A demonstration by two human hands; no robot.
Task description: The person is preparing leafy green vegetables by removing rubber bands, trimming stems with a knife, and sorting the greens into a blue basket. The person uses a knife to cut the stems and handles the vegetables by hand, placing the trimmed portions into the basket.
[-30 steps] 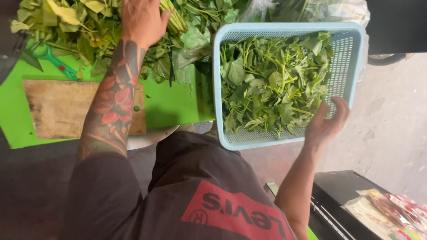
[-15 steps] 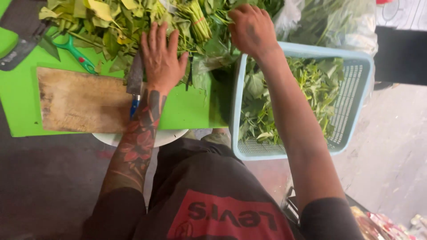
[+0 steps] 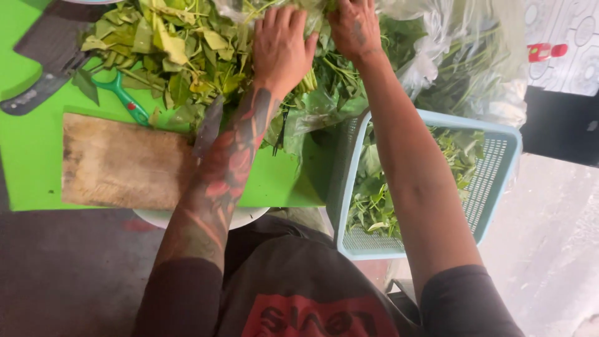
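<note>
Green table (image 3: pixel 37 175) under wooden board (image 3: pixel 121 163)

Green tabletop (image 3: pixel 28 181), dark floor (image 3: pixel 68 274) at left, pale concrete floor (image 3: pixel 549 237) at right

Cutting board (image 3: pixel 118 165) left of basket (image 3: pixel 499 181) — leafy pile (image 3: pixel 181 50) behind, hands (image 3: pixel 281 47) on it

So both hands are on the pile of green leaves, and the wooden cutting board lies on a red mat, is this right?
Not quite: the mat is bright green, not red, as the head view shows. The rest holds: the left hand and right hand are both on the pile of green leaves, and the wooden cutting board lies on that mat.
</note>
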